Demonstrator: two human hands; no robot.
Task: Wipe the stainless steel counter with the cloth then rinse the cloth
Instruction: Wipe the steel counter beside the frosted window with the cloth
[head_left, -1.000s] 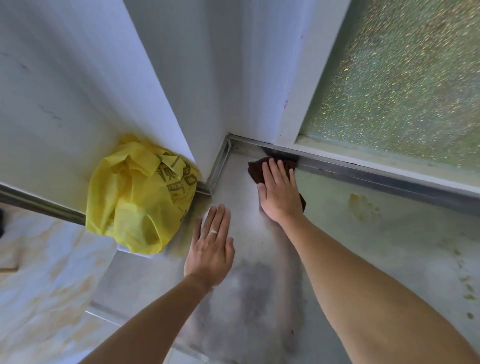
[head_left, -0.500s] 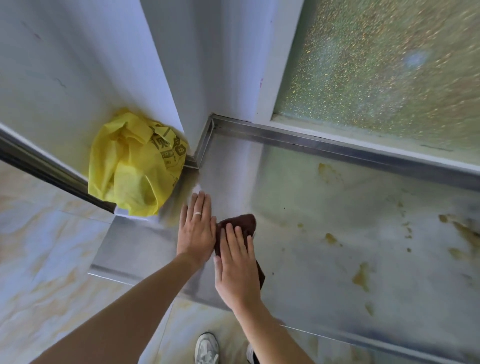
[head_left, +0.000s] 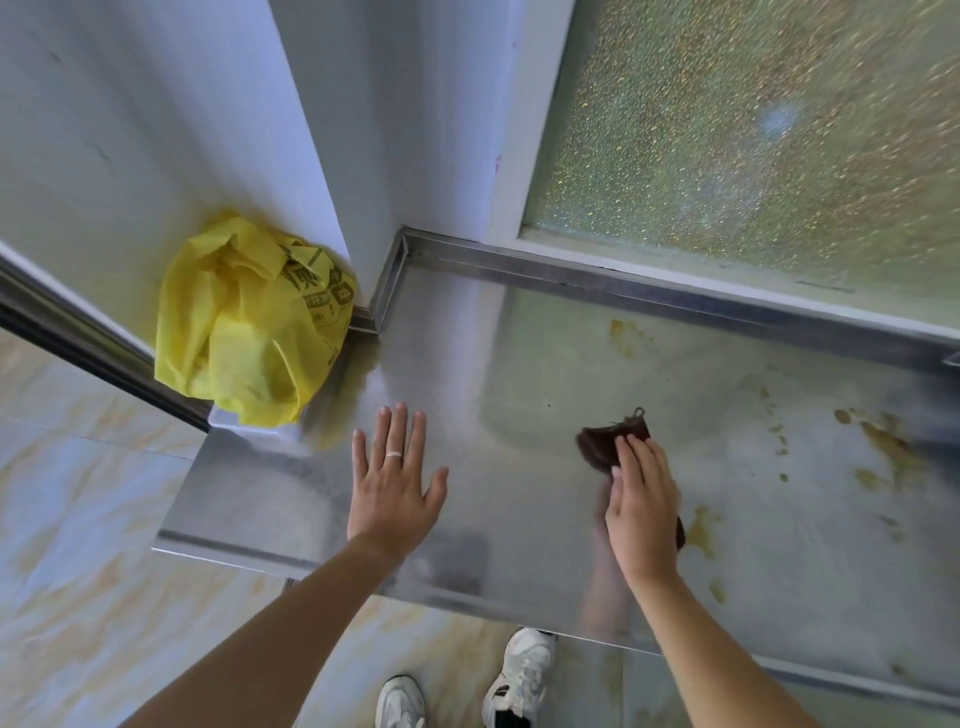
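The stainless steel counter (head_left: 519, 395) fills the middle of the head view, with yellow-brown stains on its right half. A dark brown cloth (head_left: 608, 441) lies flat on it, right of centre. My right hand (head_left: 641, 499) presses down on the cloth with straight fingers, covering most of it. My left hand (head_left: 395, 483), with a ring on one finger, rests flat on the bare steel near the counter's left front, fingers spread, holding nothing.
A crumpled yellow plastic bag (head_left: 249, 322) sits at the counter's back left against the white wall corner. A frosted window (head_left: 753, 130) runs behind the raised steel back rim (head_left: 675, 306). White sneakers (head_left: 514, 675) stand on the marbled floor below the front edge.
My right hand slid the cloth from the back corner to the front beside the left hand, then rightward toward the stains. The left hand stayed flat on the counter.
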